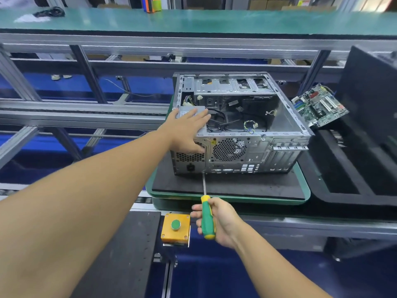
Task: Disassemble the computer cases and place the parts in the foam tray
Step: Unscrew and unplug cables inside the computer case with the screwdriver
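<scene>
1. While the computer case (257,155) lies on its side, open face up, on a black foam pad (225,186), the step in hand reads as freeing the power supply (199,109) in the case's near-left corner.
2. Left hand (187,127): flat on the power supply, fingers straight and spread, thumb down over the case's rear panel; grasps nothing. Press down so the unit cannot drop when released.
3. Right hand (221,220): fingers wrapped round the green-and-yellow screwdriver (206,218), in front of the case, with the shaft reaching the rear panel's lower edge. Whether the tip sits in a screw cannot be told; seat it squarely before turning.
4. Motherboard (320,106): already out, lying on the foam tray (343,168) right of the case.
5. Cables (221,121): loose inside the case; free them before lifting.
</scene>
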Available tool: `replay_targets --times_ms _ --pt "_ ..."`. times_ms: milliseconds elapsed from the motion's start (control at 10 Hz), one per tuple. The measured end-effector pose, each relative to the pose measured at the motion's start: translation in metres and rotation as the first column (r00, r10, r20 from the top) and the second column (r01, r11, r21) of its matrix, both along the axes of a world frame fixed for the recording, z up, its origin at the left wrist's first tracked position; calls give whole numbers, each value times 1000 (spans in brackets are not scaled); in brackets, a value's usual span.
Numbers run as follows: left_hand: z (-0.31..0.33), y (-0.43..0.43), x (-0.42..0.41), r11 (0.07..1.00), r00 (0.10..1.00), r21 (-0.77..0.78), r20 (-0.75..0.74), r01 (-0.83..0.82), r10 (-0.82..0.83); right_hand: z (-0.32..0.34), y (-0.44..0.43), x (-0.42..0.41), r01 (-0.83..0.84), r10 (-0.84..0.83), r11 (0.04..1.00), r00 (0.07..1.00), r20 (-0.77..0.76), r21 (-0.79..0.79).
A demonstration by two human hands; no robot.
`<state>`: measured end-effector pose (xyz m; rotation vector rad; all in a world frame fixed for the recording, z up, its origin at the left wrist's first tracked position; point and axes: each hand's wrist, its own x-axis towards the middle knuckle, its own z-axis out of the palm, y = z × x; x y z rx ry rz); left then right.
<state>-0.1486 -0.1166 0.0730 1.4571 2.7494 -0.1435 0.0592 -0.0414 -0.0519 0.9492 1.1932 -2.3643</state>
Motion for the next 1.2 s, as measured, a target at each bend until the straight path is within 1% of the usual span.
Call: replay_targets --times_ms 100,200,400,500,600,700,800,900,1000,1100,1200 --pt "0 0 0 1000 1000 11 2 1 -1 -4 -3 2 64 -60 993 997 -37 95" --pt "0 -1 0 1000 1000 13 0 3 -3 -7 -7 2 62 -58 973 998 -24 224" --pt "-2 0 -3 1000 1000 15 0 4 -4 1 -6 -1 24 -24 1000 1000 11 6" --pt "-3 0 -3 1000 1000 25 0 5 -5 -1 -9 1 57 -57 998 998 -25 12" --pt "-3 -1 -3 1000 1000 24 -8 6 -6 -5 -9 3 78 -73 990 996 -49 115" --pt "-2 -1 -2 1000 1000 16 -18 8 -7 -7 -9 3 85 -81 986 996 -31 145" --pt "-2 -1 -1 1000 1000 14 -21 7 -6 0 -7 2 72 -72 997 997 3 11" --pt "-2 0 -1 1000 1000 8 -23 9 -9 -1 -6 2 56 -56 998 998 -2 8" --pt "-3 0 -1 1000 1000 8 -26 7 -7 -2 -7 3 76 -75 996 996 -38 51" --pt "-3 -1 -1 1000 1000 11 -27 6 -6 -2 -5 3 72 -64 986 996 -56 152" --pt "-3 -1 -1 1000 1000 14 -27 9 -9 0 -4 2 93 -89 987 995 -39 128"
